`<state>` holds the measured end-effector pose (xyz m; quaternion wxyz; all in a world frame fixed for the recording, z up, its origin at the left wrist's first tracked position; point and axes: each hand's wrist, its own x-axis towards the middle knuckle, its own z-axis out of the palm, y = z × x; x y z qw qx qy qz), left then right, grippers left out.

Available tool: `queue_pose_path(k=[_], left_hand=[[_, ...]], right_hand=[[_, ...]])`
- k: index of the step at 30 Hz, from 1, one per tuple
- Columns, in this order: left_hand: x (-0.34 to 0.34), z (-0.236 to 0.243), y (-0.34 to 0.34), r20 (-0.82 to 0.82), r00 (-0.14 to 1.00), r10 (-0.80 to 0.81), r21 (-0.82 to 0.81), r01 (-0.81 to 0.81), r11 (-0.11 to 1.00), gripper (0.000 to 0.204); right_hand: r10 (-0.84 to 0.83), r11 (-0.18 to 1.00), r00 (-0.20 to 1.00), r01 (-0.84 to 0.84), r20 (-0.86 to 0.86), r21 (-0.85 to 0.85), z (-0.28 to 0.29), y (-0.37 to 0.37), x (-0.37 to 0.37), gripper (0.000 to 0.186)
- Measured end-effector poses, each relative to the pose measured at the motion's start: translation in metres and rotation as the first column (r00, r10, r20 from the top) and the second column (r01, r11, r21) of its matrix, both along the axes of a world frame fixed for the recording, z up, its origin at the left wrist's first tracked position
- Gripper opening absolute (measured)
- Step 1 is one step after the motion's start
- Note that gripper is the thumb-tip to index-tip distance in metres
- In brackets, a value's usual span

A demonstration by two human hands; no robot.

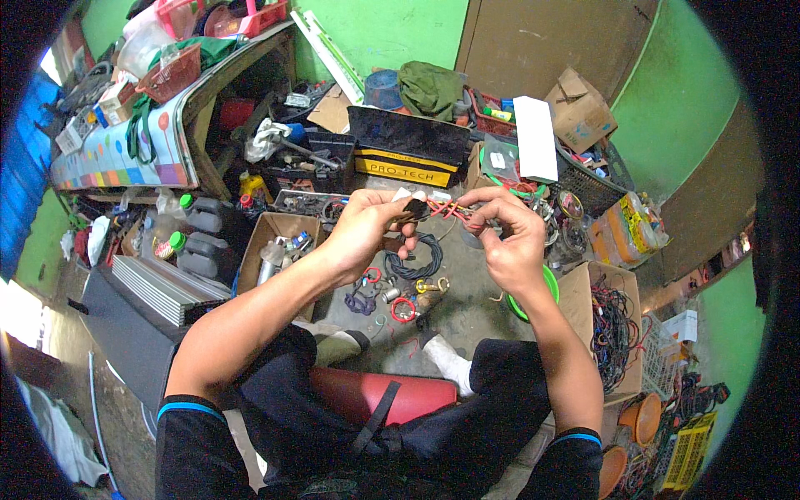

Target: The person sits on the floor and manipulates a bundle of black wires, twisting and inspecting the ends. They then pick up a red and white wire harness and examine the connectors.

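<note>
Both hands are raised in front of me over the floor. My left hand [371,227] grips a small black piece [414,210], perhaps a connector or tape, at one end of some red and yellow wires [442,208]. The wires cross over each other in the gap between the hands. My right hand [507,237] pinches their other end with thumb and fingers; the fingers partly hide it. Below the hands, a coil of black cable [417,260] lies on the floor. Near it are a red ring of wire [403,310] and a brass-coloured metal part [432,286].
An open cardboard box of tangled wires [615,333] stands to the right, a green-rimmed bowl [546,296] beside it. To the left are a cardboard box of cans [279,250] and dark jugs [200,254]. A black toolbox [408,146] stands open ahead.
</note>
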<state>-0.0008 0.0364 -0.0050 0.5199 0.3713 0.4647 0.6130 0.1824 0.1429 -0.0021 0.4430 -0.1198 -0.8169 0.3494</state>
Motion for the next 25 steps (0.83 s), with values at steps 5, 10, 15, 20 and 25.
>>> queue_pose_path(k=[5, 10, 15, 20, 25], left_hand=[[-0.003, 0.000, -0.002, 0.225, 0.964, -0.143, -0.046, 0.157, 0.987, 0.009], [-0.005, -0.005, -0.001, 0.144, 0.984, -0.101, -0.045, 0.108, 0.993, 0.012], [-0.003, 0.000, 0.000, -0.105, 0.994, -0.008, 0.027, 0.011, 1.000, 0.023], [0.001, 0.006, -0.005, -0.275, 0.961, -0.017, 0.106, 0.048, 0.993, 0.029], [0.014, 0.001, -0.005, -0.240, 0.969, 0.054, 0.119, -0.026, 0.993, 0.026]], right_hand=[[-0.054, 0.993, 0.999, 0.053, 0.005, 0.110, 0.005, -0.004, 0.000, 0.020], [-0.051, 0.986, 0.998, 0.045, 0.029, 0.162, 0.010, -0.005, 0.000, 0.018], [-0.052, 0.990, 0.999, 0.053, -0.012, 0.133, 0.021, -0.021, 0.001, 0.020], [-0.059, 0.934, 0.997, 0.034, 0.059, 0.356, 0.016, -0.014, -0.001, 0.024], [-0.053, 0.921, 0.997, 0.027, 0.056, 0.389, 0.011, -0.011, 0.004, 0.025]])
